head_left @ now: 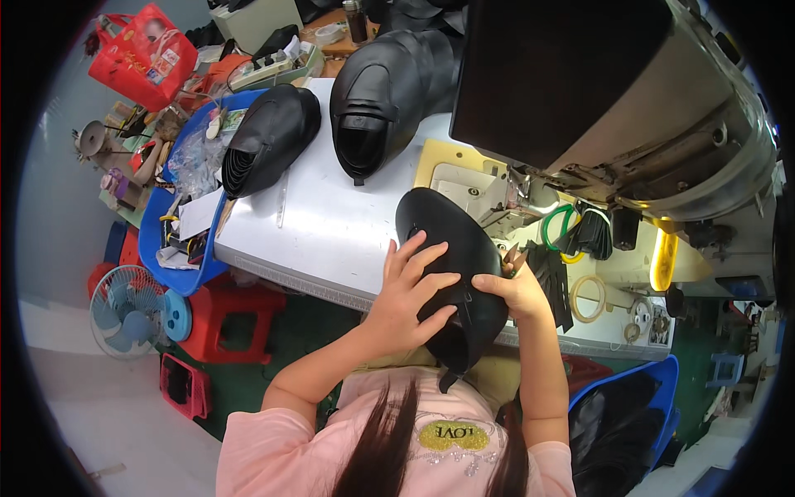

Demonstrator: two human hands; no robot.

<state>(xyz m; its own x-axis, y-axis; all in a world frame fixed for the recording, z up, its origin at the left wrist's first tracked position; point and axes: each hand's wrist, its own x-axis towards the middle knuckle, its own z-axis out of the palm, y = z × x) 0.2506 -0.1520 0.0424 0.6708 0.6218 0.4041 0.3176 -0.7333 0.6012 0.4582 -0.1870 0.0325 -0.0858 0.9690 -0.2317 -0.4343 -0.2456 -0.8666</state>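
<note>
Upper (474, 244), blk, lies under both hands at near edge of wht tbl (310, 219); far end just beside machine bed (451, 178), near end past tbl edge, over lap. On my feed LH (404, 294) is spread, fingers fanned, tips resting on upper's left side. RH (515, 290) is pinching upper's right edge: thumb on top face, other fingers mostly hidden, so I can't tell exactly how they're set. Small pointed thing by RH looks like snips (514, 259); can't tell how gripped.

Beyond the hands I get 2 piles on tbl: left pile (277, 132) & bigger pile (373, 83), both nested blk uppers. Machine (571, 74) fills upper rt, w/ lit lamp (663, 258) below. Rt of upper: blk strips (546, 277), then tan ring (588, 300). Left tub (153, 236), blue, w/ bags & scraps, is beside tbl's left end; rt tub (669, 398), also blue, holds blk pieces. Floor left: red stool (217, 319), fan (128, 313) near it. Red bag (145, 62) up top left.
</note>
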